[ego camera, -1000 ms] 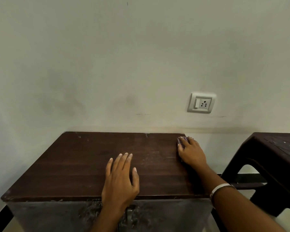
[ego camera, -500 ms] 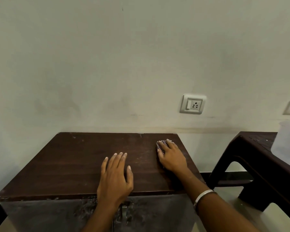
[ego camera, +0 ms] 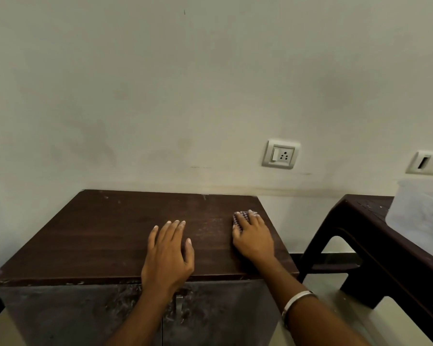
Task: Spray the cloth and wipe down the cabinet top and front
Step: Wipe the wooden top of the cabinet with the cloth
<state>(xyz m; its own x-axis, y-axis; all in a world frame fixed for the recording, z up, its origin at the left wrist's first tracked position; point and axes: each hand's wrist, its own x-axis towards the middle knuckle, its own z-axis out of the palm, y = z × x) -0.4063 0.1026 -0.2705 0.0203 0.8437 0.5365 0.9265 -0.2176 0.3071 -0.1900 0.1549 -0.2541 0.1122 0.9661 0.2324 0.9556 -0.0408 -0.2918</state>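
A low cabinet with a dark brown wooden top [ego camera: 105, 236] and a scuffed grey front [ego camera: 68, 313] stands against the wall. My left hand [ego camera: 169, 253] lies flat on the top near its front edge, fingers spread, holding nothing. My right hand [ego camera: 253, 236] presses a small checked cloth [ego camera: 240, 217] onto the right part of the top; only the cloth's far edge shows beyond my fingertips. A metal handle [ego camera: 179, 304] hangs at the middle of the front. No spray bottle is in view.
A dark plastic stool or table [ego camera: 375, 236] stands to the right of the cabinet, with a pale translucent thing [ego camera: 423, 211] on it. Two wall sockets [ego camera: 280, 154] [ego camera: 430, 163] sit above. Pale floor shows between the two pieces of furniture.
My right hand with the cloth slid from the back right corner of the top toward me and slightly left. My left hand stayed flat in place. The view shifted a little.
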